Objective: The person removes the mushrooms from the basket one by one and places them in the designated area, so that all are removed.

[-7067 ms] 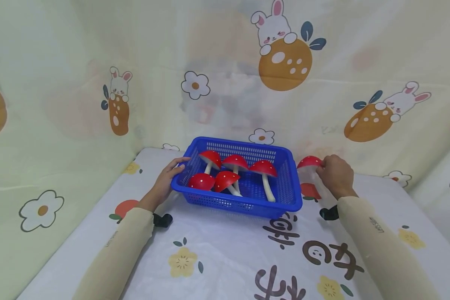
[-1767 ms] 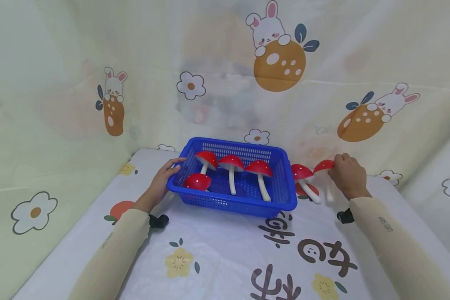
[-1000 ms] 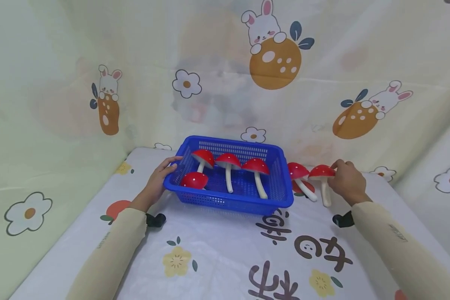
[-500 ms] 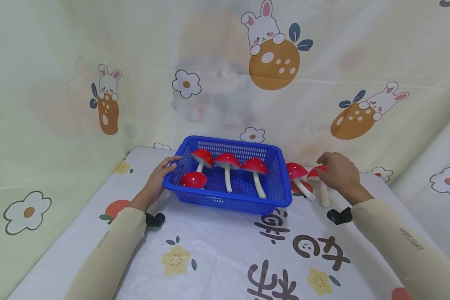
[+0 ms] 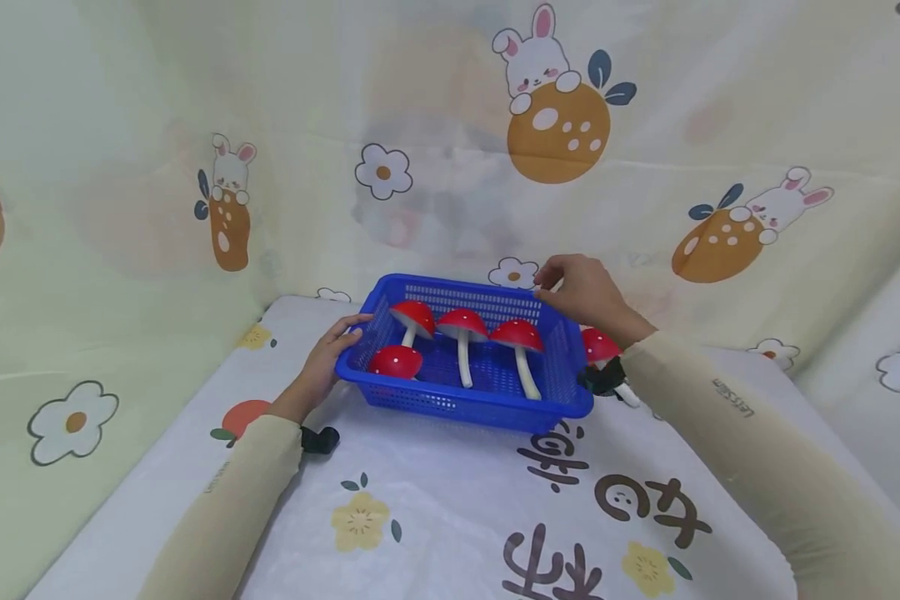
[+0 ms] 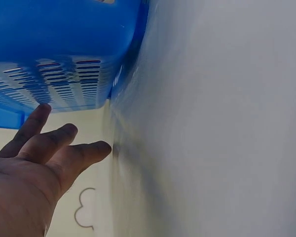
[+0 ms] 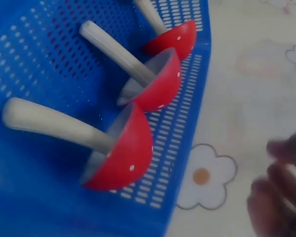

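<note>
Right hand [image 5: 585, 292], empty, is returning to basket's [image 5: 495, 411] back-right corner, left hand [image 5: 317, 372] resting loosely on its rim, four mushrooms [image 5: 463, 323] seemingly awaiting removal.

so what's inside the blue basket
Four red-capped mushrooms lie in the blue basket. The front-left mushroom has its stem mostly hidden; whatever lies beneath them is covered.

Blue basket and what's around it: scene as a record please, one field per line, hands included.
Basket: blue, perforated, on the table
Mushrooms inside: four, red caps with white dots
Mushroom outside: at least one, right of basket, partly hidden
Left hand: touching basket's left end
Right hand: near basket's far right corner, nothing visibly held
</note>
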{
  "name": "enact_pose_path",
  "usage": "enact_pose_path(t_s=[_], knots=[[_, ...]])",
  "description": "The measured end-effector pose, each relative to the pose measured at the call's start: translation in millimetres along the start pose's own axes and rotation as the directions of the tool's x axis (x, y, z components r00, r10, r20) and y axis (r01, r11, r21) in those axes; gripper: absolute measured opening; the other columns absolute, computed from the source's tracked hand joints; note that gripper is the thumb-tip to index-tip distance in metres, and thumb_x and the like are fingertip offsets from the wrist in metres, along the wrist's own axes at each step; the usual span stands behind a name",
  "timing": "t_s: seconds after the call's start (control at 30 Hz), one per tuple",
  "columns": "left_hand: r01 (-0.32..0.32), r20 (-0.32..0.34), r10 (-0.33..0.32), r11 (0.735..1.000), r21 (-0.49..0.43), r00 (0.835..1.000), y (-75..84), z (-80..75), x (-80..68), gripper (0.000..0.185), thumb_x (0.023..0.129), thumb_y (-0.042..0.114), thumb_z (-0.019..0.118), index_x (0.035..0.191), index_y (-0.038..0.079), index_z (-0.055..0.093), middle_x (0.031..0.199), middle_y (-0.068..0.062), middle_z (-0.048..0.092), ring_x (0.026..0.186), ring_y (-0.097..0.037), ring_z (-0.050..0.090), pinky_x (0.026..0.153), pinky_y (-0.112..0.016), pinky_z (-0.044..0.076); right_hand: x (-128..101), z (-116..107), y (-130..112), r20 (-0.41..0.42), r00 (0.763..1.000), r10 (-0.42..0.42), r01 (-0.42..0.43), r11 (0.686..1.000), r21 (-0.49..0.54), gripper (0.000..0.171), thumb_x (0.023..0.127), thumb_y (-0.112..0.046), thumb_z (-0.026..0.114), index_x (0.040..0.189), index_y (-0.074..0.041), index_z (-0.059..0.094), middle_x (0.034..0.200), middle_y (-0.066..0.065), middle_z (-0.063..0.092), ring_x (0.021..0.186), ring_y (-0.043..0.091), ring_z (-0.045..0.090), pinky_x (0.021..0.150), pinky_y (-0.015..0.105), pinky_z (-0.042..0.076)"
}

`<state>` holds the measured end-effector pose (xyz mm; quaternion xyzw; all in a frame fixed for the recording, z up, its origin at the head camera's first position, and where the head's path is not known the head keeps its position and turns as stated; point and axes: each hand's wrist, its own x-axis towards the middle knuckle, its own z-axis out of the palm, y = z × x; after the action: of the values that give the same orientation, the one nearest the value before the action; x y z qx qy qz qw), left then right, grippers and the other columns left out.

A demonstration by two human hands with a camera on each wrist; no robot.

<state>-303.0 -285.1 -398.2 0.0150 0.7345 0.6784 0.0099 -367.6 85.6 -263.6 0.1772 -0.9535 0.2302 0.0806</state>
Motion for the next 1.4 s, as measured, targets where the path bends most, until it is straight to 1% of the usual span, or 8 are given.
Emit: enact_pose_path(t_s=[0.13,0.3,0.6,0.83,1.07,1.13,1.27,1.4], knots=[[0.001,0.002,-0.001,1.0,-0.011,1.0,-0.7,-0.3,0.0,0.043,0.104,0.034,0.04,0.147,0.027,0.042,0.163,-0.009,0.022,0.147,-0.041,0.028,0.111,-0.056,0.038,23,24,-3,0.001,0.999,-0.033,0.033,0.999,0.013,0.025,0.087,-0.018,0.071,0.109,-0.005,0.069,0.106,0.015,0.07,0.092,0.03,0.066,0.081,0.043,0.06],[0.001,-0.009,-0.001,1.0,-0.011,1.0,0.3,-0.4,-0.7,0.043,0.104,0.033,0.041,0.146,0.026,0.043,0.162,-0.01,0.023,0.147,-0.041,0.029,0.112,-0.055,0.038,40,53,-2,0.012,1.0,0.007,-0.007,1.0,0.006,0.024,0.087,-0.017,0.072,0.107,-0.005,0.068,0.104,0.017,0.071,0.089,0.03,0.068,0.08,0.043,0.061],[0.007,-0.014,-0.007,1.0,0.01,1.0,-1.8,0.1,1.9,0.042,0.104,0.036,0.041,0.145,0.03,0.044,0.162,-0.008,0.025,0.146,-0.04,0.032,0.111,-0.055,0.039,45,83,-7,0.213,0.967,0.139,-0.113,0.985,-0.128,0.037,0.078,-0.02,0.078,0.109,-0.006,0.064,0.113,0.016,0.068,0.099,0.031,0.062,0.092,0.05,0.054],[0.011,-0.012,-0.011,1.0,-0.005,1.0,-2.4,-1.0,4.1,0.041,0.104,0.035,0.042,0.144,0.029,0.045,0.161,-0.009,0.026,0.144,-0.04,0.034,0.11,-0.055,0.041,44,100,-13,0.226,0.964,0.137,-0.085,0.97,-0.227,0.029,0.073,-0.025,0.083,0.09,-0.007,0.069,0.094,0.01,0.071,0.083,0.027,0.063,0.077,0.046,0.056],[0.01,-0.009,-0.01,1.0,0.012,1.0,-2.4,-1.1,5.0,0.042,0.103,0.037,0.042,0.144,0.031,0.045,0.162,-0.007,0.025,0.146,-0.039,0.031,0.111,-0.054,0.04,44,109,-15,0.219,0.96,0.176,-0.106,0.949,-0.296,0.067,0.07,-0.034,0.087,0.122,0.002,0.063,0.117,0.02,0.067,0.107,0.039,0.057,0.095,0.058,0.051],[0.012,-0.011,-0.012,1.0,0.015,1.0,-2.6,-1.4,5.6,0.042,0.103,0.038,0.042,0.144,0.031,0.045,0.162,-0.006,0.025,0.147,-0.038,0.03,0.111,-0.054,0.039,44,110,-16,0.222,0.959,0.176,-0.102,0.947,-0.306,0.07,0.07,-0.036,0.087,0.124,0.002,0.062,0.117,0.02,0.067,0.108,0.039,0.057,0.095,0.057,0.05],[0.016,-0.012,-0.016,1.0,0.014,1.0,-3.9,-2.5,6.7,0.043,0.103,0.038,0.042,0.145,0.031,0.044,0.163,-0.006,0.024,0.147,-0.038,0.029,0.112,-0.054,0.039,46,112,-17,0.216,0.965,0.151,-0.079,0.948,-0.309,0.065,0.074,-0.037,0.084,0.122,0.003,0.062,0.114,0.019,0.068,0.105,0.037,0.059,0.096,0.054,0.051],[0.018,-0.011,-0.018,1.0,0.009,1.0,-4.5,-2.8,6.1,0.042,0.103,0.038,0.042,0.145,0.031,0.044,0.163,-0.006,0.024,0.147,-0.039,0.03,0.111,-0.054,0.039,50,115,-14,0.189,0.975,0.115,-0.056,0.955,-0.291,0.041,0.08,-0.03,0.076,0.106,0.0,0.067,0.096,0.014,0.07,0.087,0.03,0.061,0.079,0.045,0.057]])
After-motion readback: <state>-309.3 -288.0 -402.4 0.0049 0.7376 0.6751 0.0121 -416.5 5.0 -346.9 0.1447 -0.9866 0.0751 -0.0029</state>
